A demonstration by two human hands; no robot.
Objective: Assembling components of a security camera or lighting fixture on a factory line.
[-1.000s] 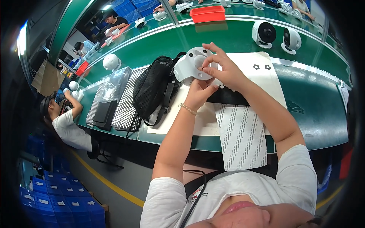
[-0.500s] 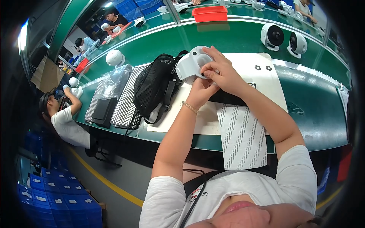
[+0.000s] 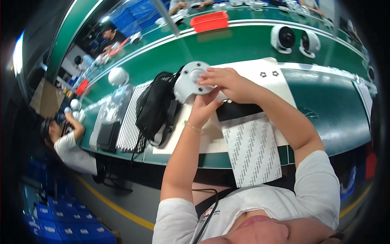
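Observation:
A white rounded device housing (image 3: 183, 83) with dark round spots on its pale underside is held over the cream board (image 3: 178, 140). My left hand (image 3: 202, 110) grips it from below and near, its fingers partly hidden behind it. My right hand (image 3: 235, 86) lies against its right side, with fingers bent over the round middle; the thumb is hard to see. Below my right hand is a black sheet (image 3: 243, 111) with small pale dots. A white printed sheet (image 3: 252, 146) hangs over the table's near edge. Two small black flower-shaped pieces (image 3: 269, 74) lie on the board.
A black mesh bag (image 3: 156, 107) lies left of the board, beside perforated panels (image 3: 131, 118), a black box (image 3: 109, 136) and clear plastic bags (image 3: 118, 101). Two white devices with black round faces (image 3: 283, 37) stand at the far right. A red bin (image 3: 209, 21) and co-workers are beyond.
The housing has tilted so that more of its underside shows, and sits lower and left in the picture. My right fingers have loosened from a pinch and straightened. The whole view has shifted.

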